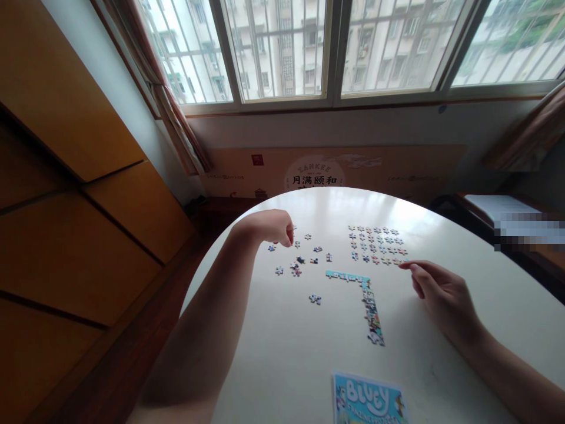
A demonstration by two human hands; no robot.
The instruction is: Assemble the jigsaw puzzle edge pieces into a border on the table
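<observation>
My left hand [276, 228] reaches over the loose puzzle pieces at the left, its fingers curled down; anything inside them is hidden. Beside and below it lie scattered pieces, among them a dark puzzle piece [301, 259]. At the near right corner of several rows of spaced-out puzzle pieces [371, 247], my right hand [441, 291] has its fingers pressed together on a puzzle piece [406, 260], which they partly cover. Between the hands, a joined puzzle border [369, 300] forms a corner: a light-blue strip along the top and a multicoloured strip running toward me.
A blue "Bluey" picture sheet [368, 400] lies at the near edge of the round white table [273, 365]. One small puzzle cluster [315, 299] sits left of the border. A wooden cabinet [88, 235] stands at the left, and barred windows [282, 47] are beyond.
</observation>
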